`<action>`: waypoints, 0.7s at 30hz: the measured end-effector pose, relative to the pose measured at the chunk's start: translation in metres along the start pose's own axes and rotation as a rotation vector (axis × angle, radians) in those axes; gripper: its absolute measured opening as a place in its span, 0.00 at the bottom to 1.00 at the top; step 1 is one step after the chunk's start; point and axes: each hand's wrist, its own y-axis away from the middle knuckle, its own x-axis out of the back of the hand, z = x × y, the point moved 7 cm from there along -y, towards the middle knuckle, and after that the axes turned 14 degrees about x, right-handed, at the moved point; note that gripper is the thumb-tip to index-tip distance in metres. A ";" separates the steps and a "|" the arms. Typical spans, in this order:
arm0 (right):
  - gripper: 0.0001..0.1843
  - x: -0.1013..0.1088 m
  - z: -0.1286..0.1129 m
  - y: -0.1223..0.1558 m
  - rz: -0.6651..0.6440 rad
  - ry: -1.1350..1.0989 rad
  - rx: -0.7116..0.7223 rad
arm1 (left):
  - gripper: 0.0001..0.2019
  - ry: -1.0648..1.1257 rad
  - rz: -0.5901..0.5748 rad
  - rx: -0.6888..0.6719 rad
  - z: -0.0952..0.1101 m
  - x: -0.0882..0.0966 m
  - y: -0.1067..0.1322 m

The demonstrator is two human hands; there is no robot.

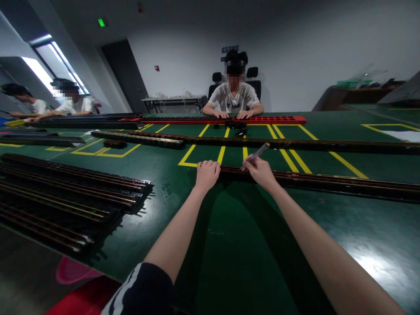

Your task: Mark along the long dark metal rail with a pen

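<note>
Bare arms (180,232) extend toward twelve o'clock: the left hand (208,174) grips one end of a dark strip (328,183) running lengthwise toward three o'clock; the right hand (259,173) pinches a pen (261,150) over it.

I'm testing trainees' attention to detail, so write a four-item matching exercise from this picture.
1. Left hand
2. Pink basket
3. Right hand
4. Lit sign

A. Holding a pen-like tool
B. Upper left, glowing green
C. On the dark strip's left end
D. Lower left, beyond the table edge

Pairs: 1-C, 2-D, 3-A, 4-B
</note>
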 end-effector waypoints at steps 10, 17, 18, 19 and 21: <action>0.07 0.006 -0.004 -0.002 0.022 0.063 0.040 | 0.20 -0.030 0.043 -0.021 0.001 0.001 0.001; 0.06 0.013 -0.004 -0.002 0.033 0.070 0.004 | 0.20 -0.006 0.016 -0.008 0.001 0.001 0.001; 0.06 0.013 -0.004 -0.002 0.037 0.066 -0.003 | 0.20 -0.001 0.012 -0.005 0.001 0.001 0.001; 0.06 0.013 -0.003 -0.002 0.041 0.059 -0.008 | 0.20 0.004 0.008 -0.001 0.001 0.002 0.001; 0.06 0.012 -0.002 -0.001 0.035 0.040 -0.008 | 0.20 0.011 0.000 0.005 0.001 0.002 0.000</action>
